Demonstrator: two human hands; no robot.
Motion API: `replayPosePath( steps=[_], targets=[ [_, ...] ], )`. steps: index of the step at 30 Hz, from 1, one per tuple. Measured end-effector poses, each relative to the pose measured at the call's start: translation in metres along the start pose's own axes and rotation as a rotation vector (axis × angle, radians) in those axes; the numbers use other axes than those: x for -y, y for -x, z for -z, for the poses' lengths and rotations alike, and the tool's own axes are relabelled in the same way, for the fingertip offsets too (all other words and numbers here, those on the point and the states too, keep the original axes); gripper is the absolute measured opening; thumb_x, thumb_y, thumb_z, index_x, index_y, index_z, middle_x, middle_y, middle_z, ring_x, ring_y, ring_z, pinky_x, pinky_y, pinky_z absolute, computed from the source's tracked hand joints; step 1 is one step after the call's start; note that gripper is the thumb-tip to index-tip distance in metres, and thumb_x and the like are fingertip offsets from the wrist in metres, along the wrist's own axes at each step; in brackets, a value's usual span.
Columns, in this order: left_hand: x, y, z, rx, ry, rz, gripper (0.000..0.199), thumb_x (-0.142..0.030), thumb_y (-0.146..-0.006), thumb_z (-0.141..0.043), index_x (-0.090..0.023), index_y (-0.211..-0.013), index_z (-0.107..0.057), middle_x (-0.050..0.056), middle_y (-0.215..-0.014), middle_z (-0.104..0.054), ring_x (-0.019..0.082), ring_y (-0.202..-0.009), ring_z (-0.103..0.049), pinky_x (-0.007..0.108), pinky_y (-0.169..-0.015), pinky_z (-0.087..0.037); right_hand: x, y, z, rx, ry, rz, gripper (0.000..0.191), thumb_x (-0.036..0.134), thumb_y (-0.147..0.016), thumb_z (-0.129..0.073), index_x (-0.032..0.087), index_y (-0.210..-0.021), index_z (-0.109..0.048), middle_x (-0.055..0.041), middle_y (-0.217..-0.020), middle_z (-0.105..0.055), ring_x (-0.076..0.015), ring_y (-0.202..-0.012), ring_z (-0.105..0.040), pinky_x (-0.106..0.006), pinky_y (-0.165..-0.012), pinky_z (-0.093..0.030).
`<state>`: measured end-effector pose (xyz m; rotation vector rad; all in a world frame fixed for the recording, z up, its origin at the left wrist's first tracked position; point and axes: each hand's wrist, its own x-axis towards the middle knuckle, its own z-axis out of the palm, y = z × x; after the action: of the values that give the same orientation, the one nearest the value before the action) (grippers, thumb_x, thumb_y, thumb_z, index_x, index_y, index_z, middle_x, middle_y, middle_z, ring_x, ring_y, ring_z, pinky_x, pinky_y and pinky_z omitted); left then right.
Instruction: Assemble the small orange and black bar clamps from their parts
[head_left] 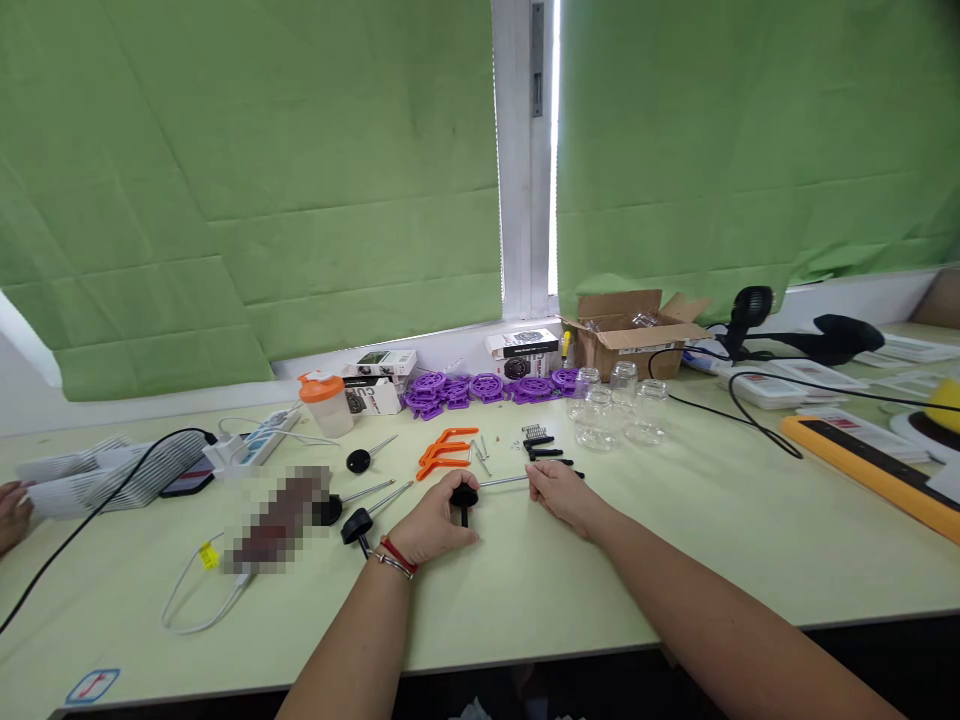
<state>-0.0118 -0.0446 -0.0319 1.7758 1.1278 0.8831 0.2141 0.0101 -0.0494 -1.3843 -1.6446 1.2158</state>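
My left hand point(435, 518) is closed around a round black cap point(464, 495) with a black stem below it. A thin metal rod point(501, 483) extends from the cap to the right. The fingertips of my right hand point(561, 490) pinch the rod's far end; what else they may hold is hidden. Left of my left hand lie similar black caps with rods, the nearest cap point(358, 526) close to my wrist. Just beyond my hands are orange plastic pieces point(444, 455), loose metal pins point(482, 457) and several black handle-like parts point(541, 442) beside springs point(535, 431).
Purple plastic parts point(486, 387) line the back, near small boxes point(523, 344) and an open carton point(630, 345). Clear glass jars point(598, 418) stand right of centre. On the left are an orange-lidded shaker point(326, 405), a power strip point(268, 430), cables and another person's hand point(13, 515).
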Motion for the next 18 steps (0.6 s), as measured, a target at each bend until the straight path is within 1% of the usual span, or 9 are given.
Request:
replayPosePath(
  steps=[5, 11, 18],
  targets=[
    [-0.0006, 0.0001, -0.0003, 0.000, -0.002, -0.006, 0.055, -0.006, -0.054, -0.067, -0.021, -0.103, -0.046, 0.002, -0.096, -0.047, 0.014, -0.085, -0.047, 0.027, -0.073, -0.039, -0.0051, -0.0030, -0.0009, 0.008, -0.014, 0.028, 0.040, 0.049, -0.082, -0.037, 0.018, -0.060, -0.049, 0.0027, -0.049, -0.042, -0.0088, -0.044, -0.033, -0.023, -0.047, -0.026],
    [0.0003, 0.0000, -0.0002, 0.005, -0.005, -0.005, 0.055, -0.006, -0.054, -0.067, -0.021, -0.103, -0.046, 0.002, -0.096, -0.046, 0.014, -0.085, -0.047, 0.027, -0.073, -0.039, -0.0070, -0.0059, -0.0020, 0.024, -0.042, 0.011, 0.037, 0.048, -0.083, -0.038, 0.018, -0.066, -0.050, 0.0006, -0.060, -0.052, -0.0081, -0.047, -0.035, -0.022, -0.048, -0.028],
    [0.0023, 0.0000, 0.0000, 0.000, -0.027, -0.005, 0.056, -0.005, -0.054, -0.067, -0.021, -0.103, -0.046, 0.002, -0.098, -0.047, 0.015, -0.087, -0.047, 0.026, -0.072, -0.039, 0.0016, 0.0011, 0.0004, -0.018, 0.011, -0.013, 0.032, 0.045, -0.083, -0.041, 0.019, -0.067, -0.049, 0.0014, -0.054, -0.048, -0.0098, -0.047, -0.036, -0.023, -0.047, -0.027]
  ],
)
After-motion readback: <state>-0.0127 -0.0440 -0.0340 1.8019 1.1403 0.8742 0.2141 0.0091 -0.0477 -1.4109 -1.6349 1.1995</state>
